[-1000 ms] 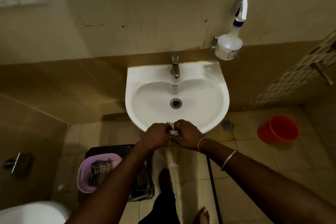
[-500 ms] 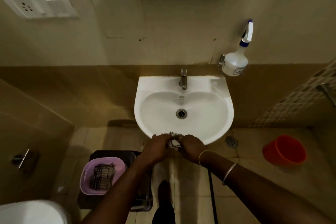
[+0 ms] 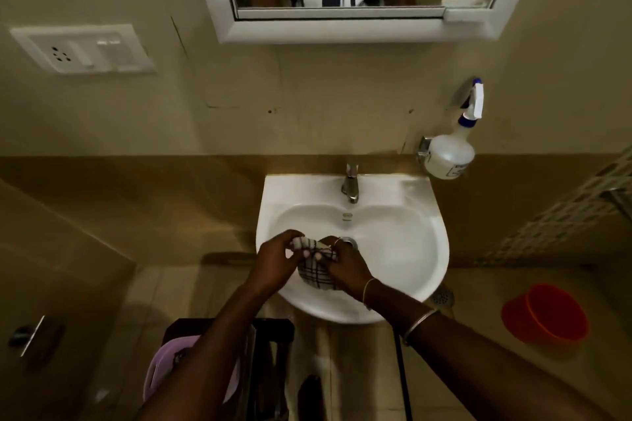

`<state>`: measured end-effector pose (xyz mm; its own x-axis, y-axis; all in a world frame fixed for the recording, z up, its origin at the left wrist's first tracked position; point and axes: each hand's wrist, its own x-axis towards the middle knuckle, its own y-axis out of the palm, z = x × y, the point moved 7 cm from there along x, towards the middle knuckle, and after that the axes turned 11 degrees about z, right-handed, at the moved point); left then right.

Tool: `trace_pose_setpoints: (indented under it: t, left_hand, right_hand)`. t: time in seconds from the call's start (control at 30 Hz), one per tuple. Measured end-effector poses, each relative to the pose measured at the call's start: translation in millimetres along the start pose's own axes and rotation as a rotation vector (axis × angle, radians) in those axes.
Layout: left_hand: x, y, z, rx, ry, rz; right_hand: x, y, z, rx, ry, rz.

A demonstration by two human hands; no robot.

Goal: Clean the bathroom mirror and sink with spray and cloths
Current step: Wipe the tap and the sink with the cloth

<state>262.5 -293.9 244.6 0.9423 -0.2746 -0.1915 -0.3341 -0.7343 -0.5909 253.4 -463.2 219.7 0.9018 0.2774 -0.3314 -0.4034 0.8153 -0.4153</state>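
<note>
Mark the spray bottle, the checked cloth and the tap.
spray bottle point(image 3: 449, 155): head view, on its rounded white body.
checked cloth point(image 3: 316, 275): head view, on the bunched lower part that shows between the hands.
tap point(image 3: 350, 185): head view, on the metal spout.

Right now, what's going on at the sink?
A person stands at the white wall-mounted sink with both hands over the basin. The left hand and right hand both grip a bunched checked cloth near the drain. The spray bottle sits untouched at the wall, right of the tap. The mirror above is not being touched.
</note>
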Motion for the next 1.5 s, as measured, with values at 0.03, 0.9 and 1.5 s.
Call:
trace_pose_setpoints:
  t: [0.03, 0.9, 1.5]
  left_hand:
    - [10, -7, -1, -0.023, -0.005, -0.006]
    - [90, -17, 68, -0.607, -0.301, -0.077]
    - [48, -52, 127, -0.601, -0.395, -0.397]
  right_hand:
    - [7, -6, 4, 0.034, -0.005, -0.029]
    - [152, -41, 18, -0.564, 0.248, -0.462]
    - [219, 94, 46, -0.691, -0.049, -0.085]
